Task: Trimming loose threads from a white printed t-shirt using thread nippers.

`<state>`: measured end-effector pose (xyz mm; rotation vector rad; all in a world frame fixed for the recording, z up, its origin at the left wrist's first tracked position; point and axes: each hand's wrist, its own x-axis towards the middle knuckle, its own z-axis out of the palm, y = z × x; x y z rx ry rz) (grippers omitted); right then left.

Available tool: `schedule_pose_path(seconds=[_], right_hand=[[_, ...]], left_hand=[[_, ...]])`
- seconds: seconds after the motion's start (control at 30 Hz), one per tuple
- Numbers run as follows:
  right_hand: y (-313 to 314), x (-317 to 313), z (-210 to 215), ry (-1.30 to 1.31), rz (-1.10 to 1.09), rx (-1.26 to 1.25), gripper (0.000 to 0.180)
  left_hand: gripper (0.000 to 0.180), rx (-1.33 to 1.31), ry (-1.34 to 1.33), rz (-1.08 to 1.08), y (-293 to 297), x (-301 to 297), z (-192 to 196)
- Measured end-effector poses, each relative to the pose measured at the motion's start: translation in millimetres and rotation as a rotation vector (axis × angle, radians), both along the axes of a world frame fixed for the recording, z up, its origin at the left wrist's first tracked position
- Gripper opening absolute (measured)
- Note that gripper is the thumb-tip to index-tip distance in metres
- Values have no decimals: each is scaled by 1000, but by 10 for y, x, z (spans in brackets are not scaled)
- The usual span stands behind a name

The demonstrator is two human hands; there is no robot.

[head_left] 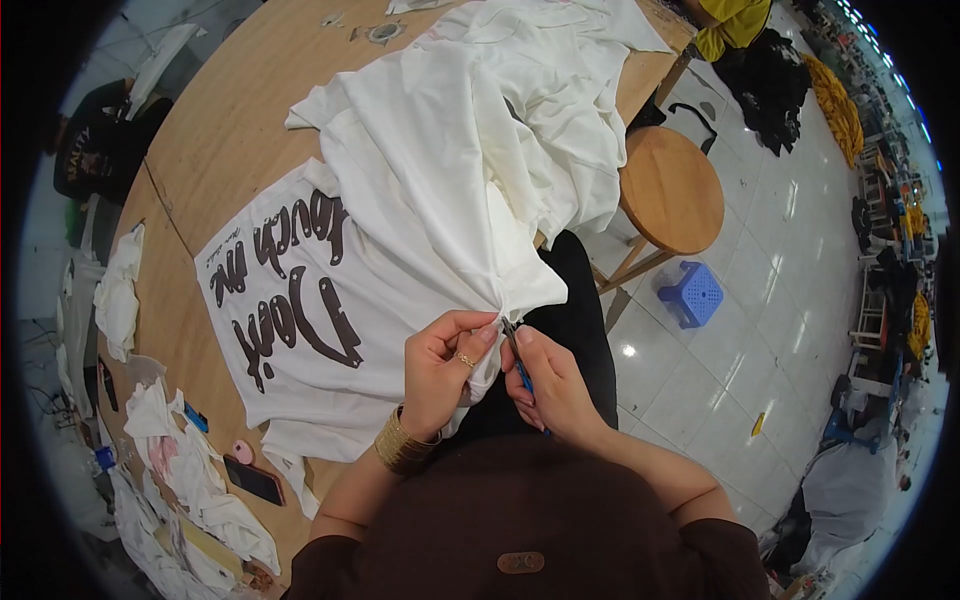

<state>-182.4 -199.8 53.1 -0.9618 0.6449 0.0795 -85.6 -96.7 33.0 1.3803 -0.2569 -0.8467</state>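
A white shirt (420,170) with large dark lettering spreads over the wooden table and hangs toward my lap. My left hand (438,372), with a ring and a gold bracelet, pinches a gathered edge of the cloth between thumb and fingers. Close beside it, my right hand (556,390) is closed round small thread snips (516,350) with dark blades and a blue part. The snips' tips point up at the cloth by my left fingertips. Whether the blades touch the fabric I cannot tell.
On the wooden table (240,90) lie a phone (254,481), a blue cutter-like tool (196,418) and white cloth scraps (220,510). To the right stand a round wooden stool (672,190) and a blue plastic stool (691,295). Dark cloth (770,90) is heaped on the tiled floor.
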Motion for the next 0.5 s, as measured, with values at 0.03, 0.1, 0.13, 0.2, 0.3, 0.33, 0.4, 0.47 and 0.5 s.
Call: schedule_pose_path(seconds=[0.03,0.1,0.13,0.2,0.3,0.33,0.4,0.47,0.5], right_hand=[[0,1,-5,0,0,1,35],[-5,5,-10,-10,17,-15,36],[-7,8,-13,-10,18,-14,36],[-12,10,-17,-13,28,-2,36],[-21,-1,-16,-22,36,2,37],[-23,2,-14,-22,37,4,37],[-29,11,-1,-17,41,30,36],[-32,5,-15,-29,42,19,36],[-32,3,-21,-41,44,10,36]], left_hand=[[16,-13,5,2,2,1,-8],[16,-21,19,0,9,6,-13],[16,-29,32,-1,14,8,-16],[16,-25,41,1,14,14,-14],[15,-28,62,3,4,10,0],[15,-32,72,10,8,9,2],[15,-27,68,14,13,14,5],[15,-28,66,12,11,15,9],[16,-32,71,6,15,17,8]])
